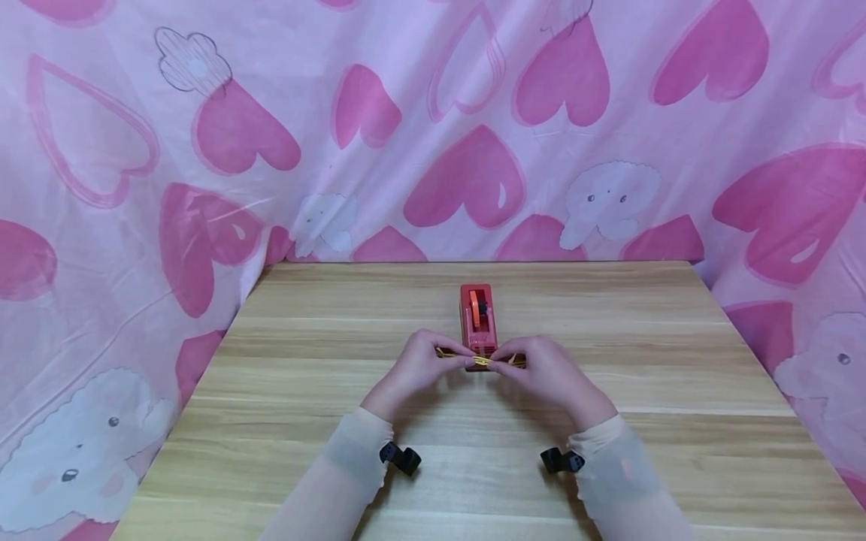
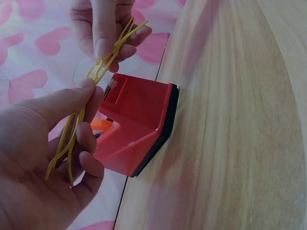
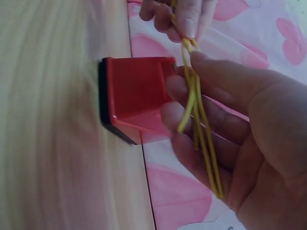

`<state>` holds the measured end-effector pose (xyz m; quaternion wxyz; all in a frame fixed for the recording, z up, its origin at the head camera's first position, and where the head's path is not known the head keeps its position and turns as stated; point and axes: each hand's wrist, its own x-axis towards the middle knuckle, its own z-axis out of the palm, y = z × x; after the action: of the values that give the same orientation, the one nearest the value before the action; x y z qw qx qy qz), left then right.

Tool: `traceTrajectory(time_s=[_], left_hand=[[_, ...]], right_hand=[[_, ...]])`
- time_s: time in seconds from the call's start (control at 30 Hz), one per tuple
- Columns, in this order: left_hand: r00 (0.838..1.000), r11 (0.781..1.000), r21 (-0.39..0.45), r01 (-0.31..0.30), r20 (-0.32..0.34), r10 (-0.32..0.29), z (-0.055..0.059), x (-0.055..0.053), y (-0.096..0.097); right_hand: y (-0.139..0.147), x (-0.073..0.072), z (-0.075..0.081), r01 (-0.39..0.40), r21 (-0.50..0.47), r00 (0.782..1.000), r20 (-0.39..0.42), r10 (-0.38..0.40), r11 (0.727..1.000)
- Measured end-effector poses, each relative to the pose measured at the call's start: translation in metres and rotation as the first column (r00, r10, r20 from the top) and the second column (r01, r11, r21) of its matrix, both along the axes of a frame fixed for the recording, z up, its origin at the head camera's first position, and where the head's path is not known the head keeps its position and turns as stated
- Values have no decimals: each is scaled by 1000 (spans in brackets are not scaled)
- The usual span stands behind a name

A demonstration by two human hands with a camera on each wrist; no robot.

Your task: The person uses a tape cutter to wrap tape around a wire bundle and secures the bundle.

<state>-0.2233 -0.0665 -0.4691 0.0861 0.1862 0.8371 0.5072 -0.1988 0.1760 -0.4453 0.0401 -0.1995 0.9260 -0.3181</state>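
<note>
Both hands meet over the front of a red tape dispenser (image 1: pixel 477 315) with an orange roll core. Between thumb and fingers, my left hand (image 1: pixel 426 361) pinches a small bundle of thin yellow rubber bands (image 2: pixel 76 129). My right hand (image 1: pixel 541 366) pinches the same bundle from the other side, its fingertips close to the left ones. In the right wrist view, narrow ends of the yellow rubber bands (image 3: pixel 204 139) lie across the right fingers. A pale, shiny patch shows on the bands between the two thumbs in the left wrist view.
The dispenser stands on a wood-grain table (image 1: pixel 338 315), its dark base (image 2: pixel 168 124) against the surface. Behind and beside the table hangs a pink curtain (image 1: pixel 419 173) with hearts and white cartoon animals. Each wrist wears a small black camera.
</note>
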Motion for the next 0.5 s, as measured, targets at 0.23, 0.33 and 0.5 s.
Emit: traceTrajectory(time_s=[0.23,0.33,0.5], left_hand=[[995,998,-55,-23,-97,17,1,3,2],[987,997,-71,-17,-160,5,1,4,3],[960,995,-97,3,-280,-30,1,5,4]], right_hand=[[6,-7,3,20,-97,957,290,9,995],[6,-9,1,22,-98,943,333,12,995],[4,-10,-4,17,-97,953,304,13,995]])
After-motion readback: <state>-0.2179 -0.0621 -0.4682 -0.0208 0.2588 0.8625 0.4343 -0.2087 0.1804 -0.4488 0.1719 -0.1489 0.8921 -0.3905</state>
